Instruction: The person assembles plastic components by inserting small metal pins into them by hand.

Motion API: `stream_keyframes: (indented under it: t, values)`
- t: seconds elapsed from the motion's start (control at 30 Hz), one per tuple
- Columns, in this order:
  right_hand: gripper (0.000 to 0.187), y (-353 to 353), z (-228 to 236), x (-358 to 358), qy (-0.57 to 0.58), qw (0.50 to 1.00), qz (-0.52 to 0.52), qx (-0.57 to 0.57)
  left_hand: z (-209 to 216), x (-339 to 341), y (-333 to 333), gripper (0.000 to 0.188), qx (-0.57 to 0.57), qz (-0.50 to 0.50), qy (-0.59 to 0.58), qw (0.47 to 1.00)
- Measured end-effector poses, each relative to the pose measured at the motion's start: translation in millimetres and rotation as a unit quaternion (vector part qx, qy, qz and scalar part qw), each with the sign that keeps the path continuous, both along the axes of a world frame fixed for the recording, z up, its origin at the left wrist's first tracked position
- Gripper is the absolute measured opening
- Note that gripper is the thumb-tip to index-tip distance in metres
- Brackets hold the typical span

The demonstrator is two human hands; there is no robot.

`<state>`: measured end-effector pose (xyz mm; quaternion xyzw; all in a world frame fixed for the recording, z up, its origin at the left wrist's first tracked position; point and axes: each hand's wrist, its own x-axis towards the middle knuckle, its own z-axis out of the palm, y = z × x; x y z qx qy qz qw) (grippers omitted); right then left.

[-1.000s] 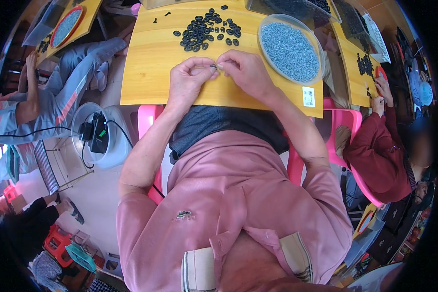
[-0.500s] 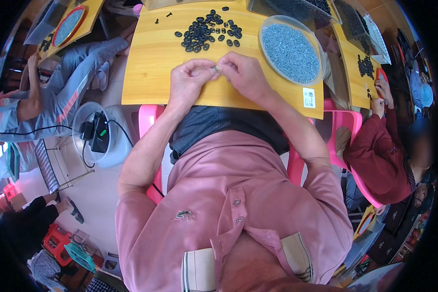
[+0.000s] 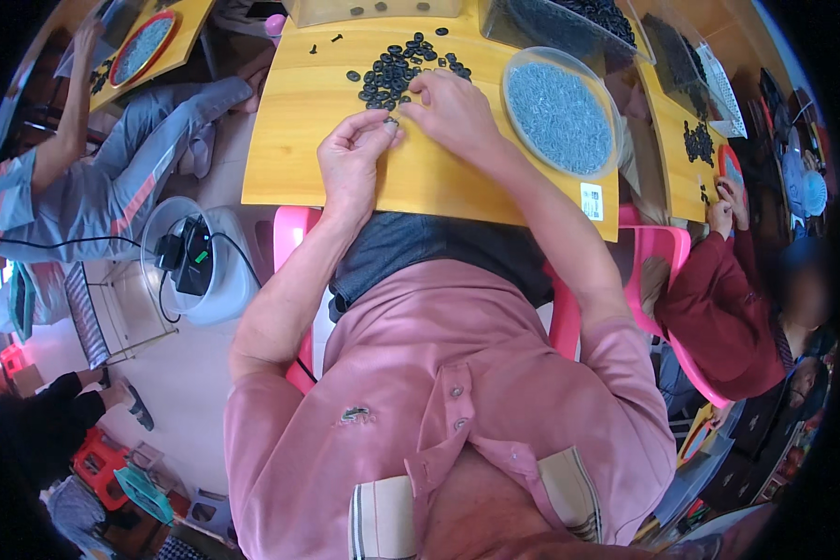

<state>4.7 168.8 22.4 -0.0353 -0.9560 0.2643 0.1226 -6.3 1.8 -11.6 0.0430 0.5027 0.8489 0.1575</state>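
My left hand (image 3: 353, 161) is over the near part of the yellow table (image 3: 285, 149), thumb and forefinger pinched on a small dark piece (image 3: 391, 121); the fingertips partly cover it. Just beyond lies a loose pile of small black oval pieces (image 3: 383, 77), some with holes. My right hand (image 3: 450, 110) reaches to the near right edge of this pile, thumb and forefinger apart, and nothing shows held in it. A round clear dish (image 3: 511, 117) full of small silvery metal pins or screws (image 3: 562, 119) stands to its right.
Two small black screws (image 3: 337, 38) lie at the table's far left. Clear bins (image 3: 523, 33) of black parts stand along the back. Co-workers sit at tables to both sides. A white tub (image 3: 224, 280) with a black plugged device stands on the floor at left.
My hands were together over the table; now they are apart. The right hand has moved away to the pile, while the left keeps its pinch on the small piece. The view has shifted slightly.
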Motion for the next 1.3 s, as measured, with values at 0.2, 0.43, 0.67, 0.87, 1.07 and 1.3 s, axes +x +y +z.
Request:
stream_keyframes:
  t: [0.2, 0.43, 0.67, 0.87, 1.07, 1.3]
  values:
    - [0.029, -1.7, -9.4, -6.9, -0.018, 0.999, 0.013, 0.029, -5.9, -6.7, -3.0, 0.018, 0.016, 0.009, 0.005, 1.0]
    - [0.024, 2.4, 1.0, 15.6, -0.028, 0.999, 0.037, 0.009, -2.1, -6.9, -3.8, 0.018, 0.035, -0.011, -0.024, 0.999]
    - [0.02, -3.7, -1.1, 38.7, 0.029, 0.996, 0.051, -0.068, -0.4, -0.7, 0.2, 0.018, 0.074, -0.045, -0.065, 0.994]
    - [0.016, 0.4, -6.4, 41.2, 0.027, 0.986, 0.058, -0.152, -3.0, -2.8, -0.6, 0.017, 0.089, -0.074, -0.062, 0.991]
    - [0.014, 10.9, -11.8, 37.3, -0.046, 0.94, 0.057, -0.334, -4.0, -4.3, -1.1, 0.016, 0.073, -0.082, -0.058, 0.992]
    - [0.014, 21.3, -14.0, 35.2, -0.158, 0.787, 0.049, -0.595, -4.0, -2.6, -1.0, 0.017, 0.013, -0.083, -0.043, 0.996]
